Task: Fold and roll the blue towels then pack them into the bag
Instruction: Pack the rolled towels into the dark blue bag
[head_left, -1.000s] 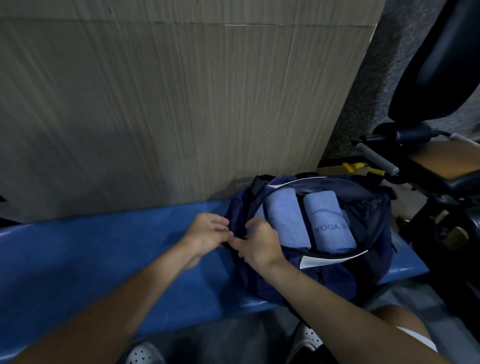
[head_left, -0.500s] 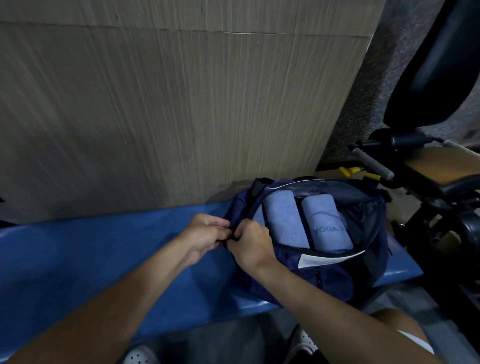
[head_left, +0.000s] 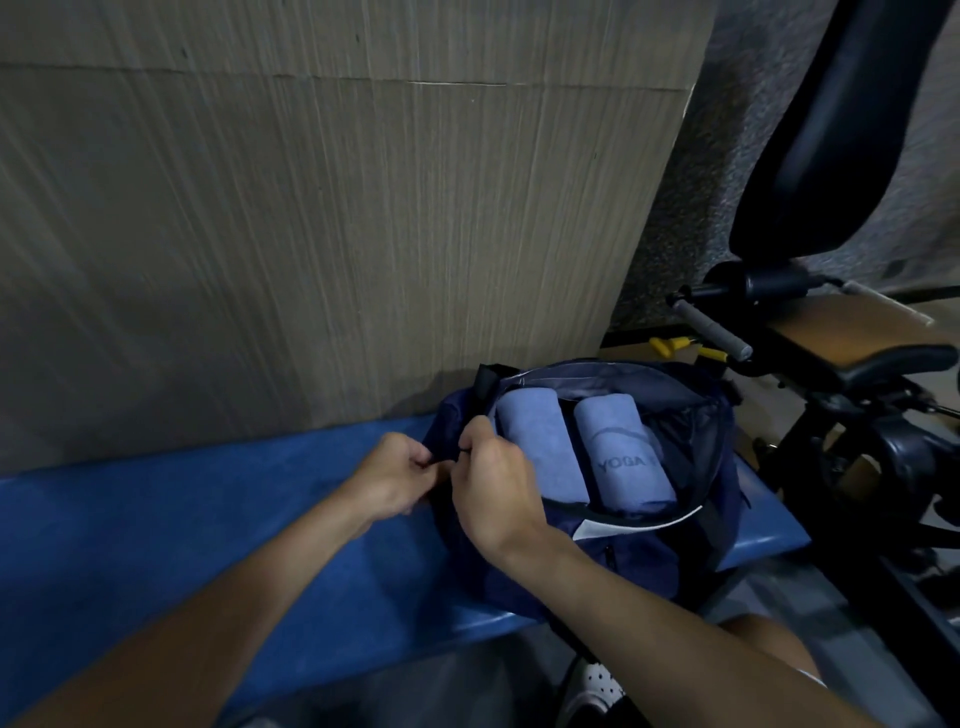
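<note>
At the bag (head_left: 670, 551) mouth's left edge, left hand (head_left: 395, 480), right hand (head_left: 493, 488) pinching

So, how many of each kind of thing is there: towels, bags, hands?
Rolled blue towels: 2, a plain one and a YOGA-printed one
Navy bag: 1
Hands: 2, left hand, right hand
Total: 5

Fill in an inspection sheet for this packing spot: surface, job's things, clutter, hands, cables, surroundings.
Surface: blue bench, with the bag on its right end.
Job's things: bag dark blue and open; two rolled blue towels side by side inside, left towel plain, right towel marked YOGA.
Clutter: yellow item behind the bag, kind unclear.
Hands: left hand and right hand both pinch the bag's left end.
Cables: nothing seen.
Surroundings: wood-grain wall behind; exercise machine on the right.
</note>
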